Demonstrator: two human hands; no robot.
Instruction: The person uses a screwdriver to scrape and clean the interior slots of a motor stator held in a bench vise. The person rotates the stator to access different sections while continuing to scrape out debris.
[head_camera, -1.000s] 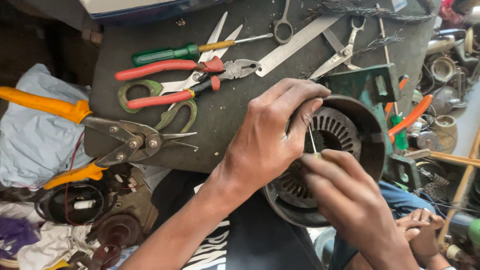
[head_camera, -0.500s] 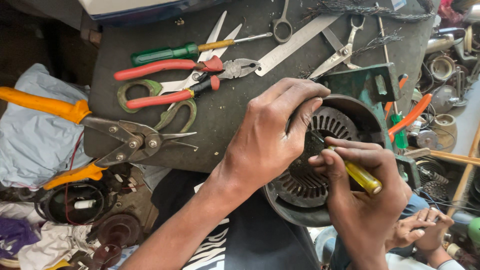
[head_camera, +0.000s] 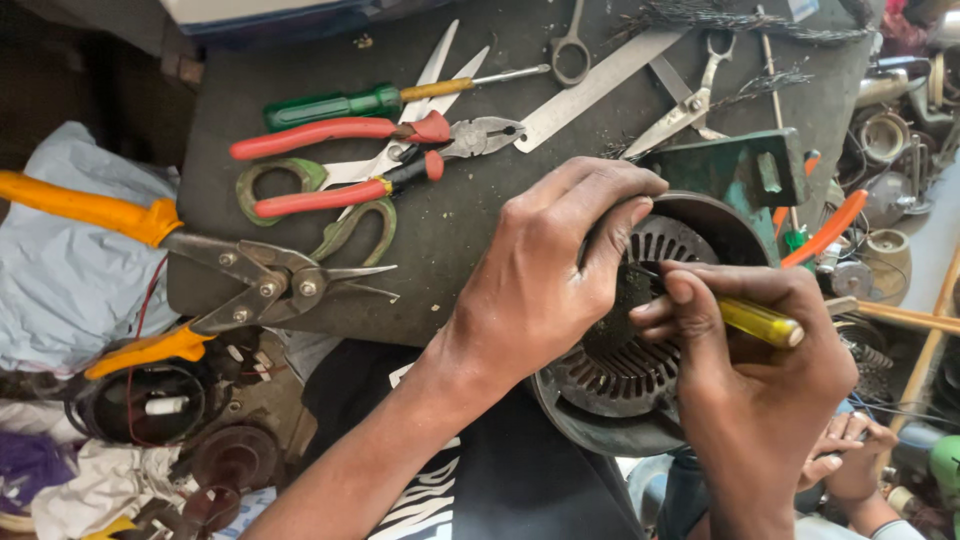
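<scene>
A dark round motor stator (head_camera: 640, 380) with slotted inner teeth rests at the edge of the dark bench (head_camera: 440, 230). My left hand (head_camera: 545, 275) wraps over its top-left rim, fingers curled onto the housing. My right hand (head_camera: 755, 375) grips a yellow-handled screwdriver (head_camera: 760, 322), its shaft pointing left into the stator's slots beneath my left fingers. The tool's tip is hidden there.
On the bench lie orange-handled tin snips (head_camera: 190, 270), red-handled pliers (head_camera: 370, 160), a green screwdriver (head_camera: 360, 103), scissors (head_camera: 690, 100) and a green metal block (head_camera: 735, 170). Another person's hand (head_camera: 850, 450) shows at lower right. Motor parts and cloth clutter the left.
My right hand has turned so the yellow screwdriver handle now shows, and its shaft has gone into the stator slots. My left hand stays on the rim.
</scene>
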